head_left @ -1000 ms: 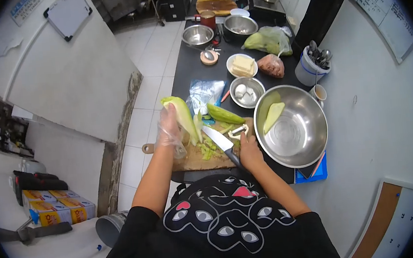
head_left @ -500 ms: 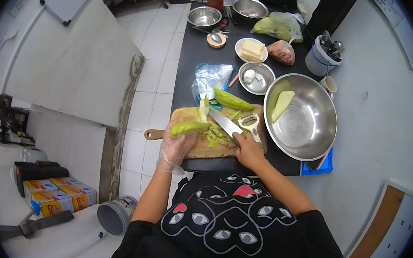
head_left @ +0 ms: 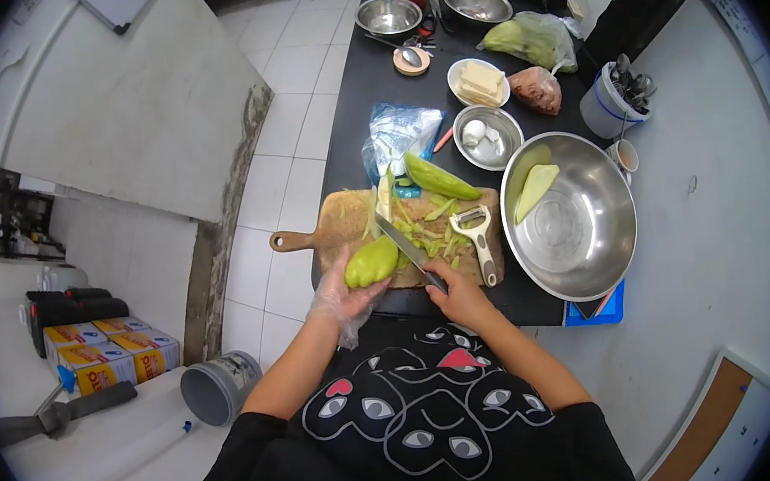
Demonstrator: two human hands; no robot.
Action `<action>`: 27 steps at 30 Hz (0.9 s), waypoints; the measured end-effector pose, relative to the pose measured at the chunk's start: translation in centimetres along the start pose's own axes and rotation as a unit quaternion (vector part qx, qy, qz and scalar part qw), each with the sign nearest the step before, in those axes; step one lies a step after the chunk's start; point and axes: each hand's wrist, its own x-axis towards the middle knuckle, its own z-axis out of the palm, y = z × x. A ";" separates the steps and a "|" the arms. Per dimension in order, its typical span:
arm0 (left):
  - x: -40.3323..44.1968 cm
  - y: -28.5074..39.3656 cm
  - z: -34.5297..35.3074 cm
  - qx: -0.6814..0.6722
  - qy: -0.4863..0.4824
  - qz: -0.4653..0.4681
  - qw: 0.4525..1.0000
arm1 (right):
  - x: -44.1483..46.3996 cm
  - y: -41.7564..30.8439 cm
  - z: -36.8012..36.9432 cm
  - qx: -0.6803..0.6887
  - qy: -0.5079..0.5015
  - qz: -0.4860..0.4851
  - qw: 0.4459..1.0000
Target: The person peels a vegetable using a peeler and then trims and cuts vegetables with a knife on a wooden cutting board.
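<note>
My left hand, in a clear plastic glove, is closed around a pale green chayote over the near left part of the wooden cutting board. My right hand grips a kitchen knife by its dark handle. The blade points up and left, its tip just beyond the chayote; whether they touch I cannot tell. Green peelings lie scattered on the board. Right of the knife rests a white peeler. Another long green chayote piece lies along the board's far edge.
A large steel bowl right of the board holds a peeled chayote piece. Behind stand a small bowl with white peeled pieces, a dish of pale yellow blocks, a bag of brown contents and a blue plastic bag.
My left hand has turned the chayote and moved it slightly right and toward me. The knife has shifted down and left, closer to the chayote. The view has shifted a little.
</note>
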 end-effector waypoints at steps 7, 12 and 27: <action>2.0 -2.9 0.5 0.135 -0.031 -0.120 0.983 | -0.9 0.2 0.0 -0.020 -0.017 0.028 0.999; 2.0 -3.4 2.4 0.076 -0.057 -0.092 0.991 | -2.7 -2.7 -2.4 -0.115 0.013 0.027 0.993; 0.3 -2.8 9.5 0.027 -0.111 0.038 0.993 | -4.6 -4.5 -4.5 -0.195 0.146 -0.090 0.966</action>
